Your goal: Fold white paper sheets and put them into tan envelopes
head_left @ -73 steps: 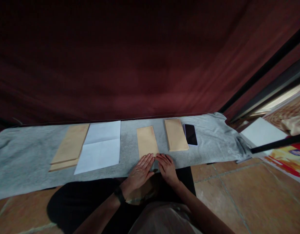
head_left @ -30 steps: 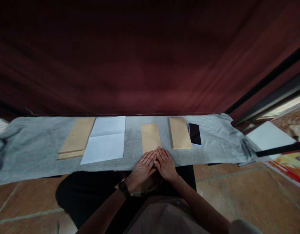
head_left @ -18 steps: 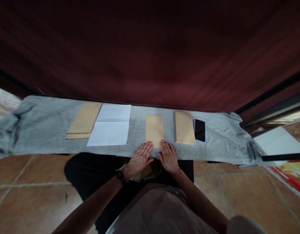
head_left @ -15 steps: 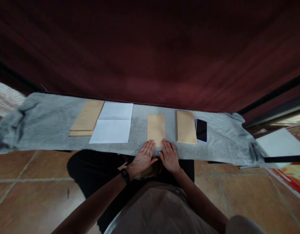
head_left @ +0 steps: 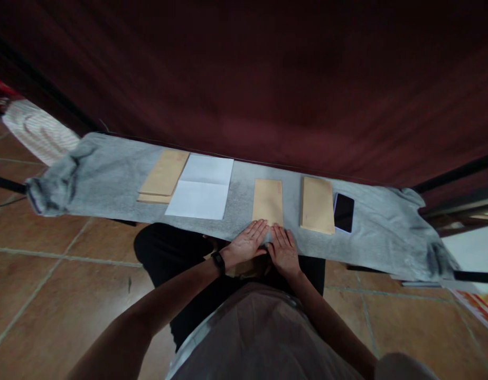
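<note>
My left hand [head_left: 249, 243] and my right hand [head_left: 284, 250] lie flat, side by side, on a grey cloth [head_left: 109, 182], fingers stretched out and empty. Their fingertips touch the near end of a brown envelope [head_left: 268, 200]. A black watch sits on my left wrist. To the right of that envelope lies another brown envelope [head_left: 317, 212], then a dark phone [head_left: 343, 212]. To the left lies a creased white sheet of paper [head_left: 202, 186], and beyond it a small stack of brown envelopes [head_left: 163, 176].
The grey cloth runs across a tiled floor [head_left: 49, 274] in front of a dark red curtain [head_left: 244, 79]. A striped fabric [head_left: 41, 137] lies at the far left. A white sheet [head_left: 471, 253] and a black bar are at the right edge.
The view has swung and tilted, so everything sits more to the right. My hands stay flat at the envelope's near end, after parting briefly and closing up again.
</note>
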### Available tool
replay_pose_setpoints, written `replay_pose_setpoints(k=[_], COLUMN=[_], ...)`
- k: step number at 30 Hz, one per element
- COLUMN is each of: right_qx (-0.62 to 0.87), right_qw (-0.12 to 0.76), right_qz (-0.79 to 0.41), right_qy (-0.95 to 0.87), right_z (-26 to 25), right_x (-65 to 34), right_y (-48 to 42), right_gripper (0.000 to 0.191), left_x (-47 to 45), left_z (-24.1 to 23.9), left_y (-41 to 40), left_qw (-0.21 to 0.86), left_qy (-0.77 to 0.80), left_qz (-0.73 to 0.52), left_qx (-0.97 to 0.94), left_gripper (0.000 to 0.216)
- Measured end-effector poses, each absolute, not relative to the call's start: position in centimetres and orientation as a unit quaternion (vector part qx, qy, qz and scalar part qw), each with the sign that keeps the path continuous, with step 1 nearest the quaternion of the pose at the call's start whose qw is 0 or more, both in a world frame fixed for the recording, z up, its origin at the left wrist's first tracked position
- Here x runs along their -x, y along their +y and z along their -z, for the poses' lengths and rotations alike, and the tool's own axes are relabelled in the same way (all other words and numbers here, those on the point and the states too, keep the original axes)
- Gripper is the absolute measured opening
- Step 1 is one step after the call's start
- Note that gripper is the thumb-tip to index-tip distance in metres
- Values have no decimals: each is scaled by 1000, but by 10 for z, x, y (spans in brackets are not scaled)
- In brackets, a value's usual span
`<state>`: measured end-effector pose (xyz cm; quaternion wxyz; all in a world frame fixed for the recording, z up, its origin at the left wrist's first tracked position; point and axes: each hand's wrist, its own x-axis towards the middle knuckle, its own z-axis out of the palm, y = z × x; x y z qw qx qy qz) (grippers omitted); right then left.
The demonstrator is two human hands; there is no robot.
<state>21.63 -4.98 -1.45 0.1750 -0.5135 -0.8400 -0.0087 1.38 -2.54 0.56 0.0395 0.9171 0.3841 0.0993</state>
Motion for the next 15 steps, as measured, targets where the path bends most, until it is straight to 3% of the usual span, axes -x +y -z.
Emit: replay_pose_setpoints(k=[15], right_qx=[541], right_qw=[175], right_qz=[14], right_qy=[-822], right_z=[16], right_x=[-235], right_y=[-56], right_gripper=[56], left_x=[20], left_z=[-7], left_y=[-35], left_qw=[20], left_qy=[441], left_qz=[-112], left_qx=[-890], left_gripper=[76])
